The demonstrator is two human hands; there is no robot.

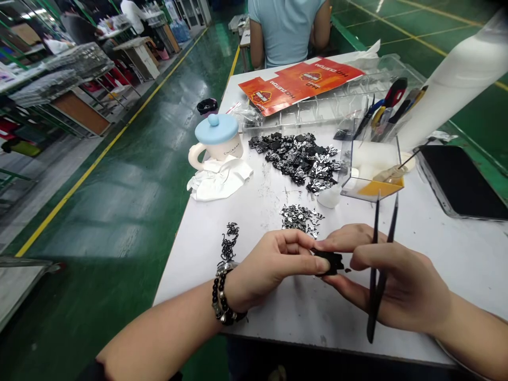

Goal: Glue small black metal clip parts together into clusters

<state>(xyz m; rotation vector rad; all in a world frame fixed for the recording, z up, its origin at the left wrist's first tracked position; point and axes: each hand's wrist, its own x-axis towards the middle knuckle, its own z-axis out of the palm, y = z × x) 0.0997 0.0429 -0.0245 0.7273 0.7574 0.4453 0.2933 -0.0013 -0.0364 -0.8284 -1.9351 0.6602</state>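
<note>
My left hand (273, 259) pinches a small black plastic part (334, 261) between thumb and fingers, low over the table's front. Tucked in my right hand (413, 286) is a pair of black tweezers (374, 286), tips pointing up and away from the part. Fingers of that same hand also reach the part's far side and underside. A tiny dark piece (347, 270) shows by the part's right end. Just beyond my hands lies a heap of small silvery metal pieces (299, 217). Small black curved pieces (229, 241) lie beyond my left wrist.
Farther back on the white table (190, 264) is a pile of black parts with metal (297, 156). A lidded mug (220, 143), crumpled tissue (220, 180), clear tool holder (373, 185), white bottle (444, 84) and phone (468, 177) stand around. A person (288, 32) sits beyond.
</note>
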